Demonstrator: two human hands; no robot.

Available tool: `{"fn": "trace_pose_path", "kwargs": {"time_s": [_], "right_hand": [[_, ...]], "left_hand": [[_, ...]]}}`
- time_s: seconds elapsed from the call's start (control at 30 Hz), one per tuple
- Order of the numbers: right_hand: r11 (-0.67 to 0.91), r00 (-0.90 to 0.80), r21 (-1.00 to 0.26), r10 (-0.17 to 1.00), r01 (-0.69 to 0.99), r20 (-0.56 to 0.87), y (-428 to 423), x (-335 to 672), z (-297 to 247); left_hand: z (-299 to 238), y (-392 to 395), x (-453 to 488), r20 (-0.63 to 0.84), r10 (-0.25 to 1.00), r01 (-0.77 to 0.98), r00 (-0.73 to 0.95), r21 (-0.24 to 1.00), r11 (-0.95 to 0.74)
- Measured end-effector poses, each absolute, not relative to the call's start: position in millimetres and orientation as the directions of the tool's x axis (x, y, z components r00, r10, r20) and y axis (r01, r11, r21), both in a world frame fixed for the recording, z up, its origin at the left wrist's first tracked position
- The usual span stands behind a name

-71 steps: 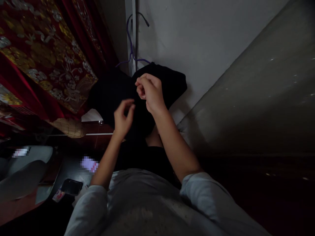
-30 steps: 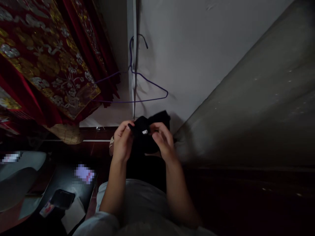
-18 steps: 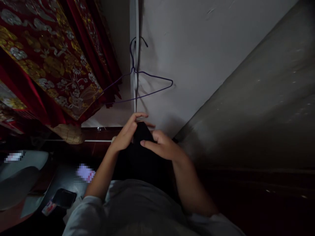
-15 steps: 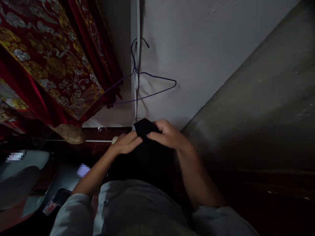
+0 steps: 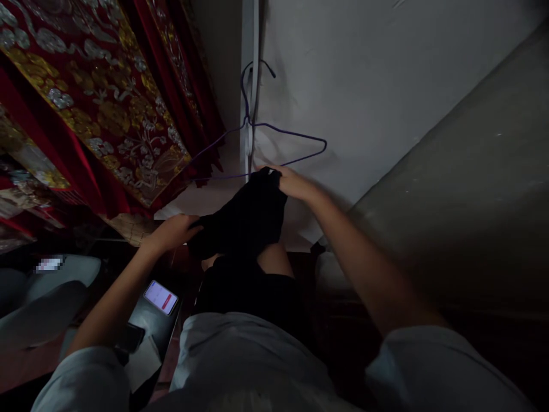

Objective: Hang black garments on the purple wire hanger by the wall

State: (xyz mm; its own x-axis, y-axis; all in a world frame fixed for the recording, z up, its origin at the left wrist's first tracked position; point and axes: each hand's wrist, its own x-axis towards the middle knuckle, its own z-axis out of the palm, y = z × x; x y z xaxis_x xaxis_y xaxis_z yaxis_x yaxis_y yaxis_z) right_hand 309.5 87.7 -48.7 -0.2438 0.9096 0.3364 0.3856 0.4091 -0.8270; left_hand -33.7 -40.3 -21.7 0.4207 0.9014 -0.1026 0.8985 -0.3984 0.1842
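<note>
A piece of black cloth, perhaps a garment (image 5: 246, 214), is stretched between my two hands. My left hand (image 5: 178, 232) grips its lower left end. My right hand (image 5: 291, 183) holds the upper right part, close under the bottom bar of a purple hanger (image 5: 295, 133). The hanger hangs by its hook at the white vertical strip on the wall, and nothing is on it. My right fingertips are partly hidden behind the cloth. What kind of garment the cloth is, I cannot tell.
A red curtain (image 5: 128, 114) with gold and silver decoration hangs at the left. A lit phone (image 5: 161, 297) lies on a dark seat or bench (image 5: 146, 320) at lower left. The white wall (image 5: 364, 68) stands ahead, with a large grey-green surface (image 5: 463, 183) on the right.
My hands have moved apart, the left going left and the right going up toward the hanger. The black cloth, bunched before, is now spread out and raised.
</note>
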Motion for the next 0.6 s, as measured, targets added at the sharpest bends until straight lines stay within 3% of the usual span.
{"fn": "trace_pose_path", "kwargs": {"time_s": [0.13, 0.23, 0.33, 0.47, 0.6], "right_hand": [[0.325, -0.087, -0.783, 0.939, 0.531, 0.332, 81, 322, -47], [0.308, 0.015, -0.75, 0.921, 0.585, 0.389, 66, 340, -37], [0.299, 0.035, -0.76, 0.921, 0.577, 0.389, 51, 349, -28], [0.339, -0.056, -0.804, 0.932, 0.489, 0.359, 26, 342, -24], [0.445, -0.125, -0.779, 0.89, 0.442, 0.438, 4, 336, -23]], "left_hand": [[-34, -16, -48, 0.031, 0.902, 0.813, 0.43, 0.421, -0.402], [-35, 1, -46, 0.182, 0.912, 0.761, 0.367, 0.505, -0.407], [-20, 7, -24, 0.391, 0.848, 0.704, 0.358, 0.483, -0.521], [9, 15, 17, 0.663, 0.654, 0.586, 0.366, 0.382, -0.715], [15, 42, 27, 0.73, 0.605, 0.544, 0.318, 0.383, -0.747]]}}
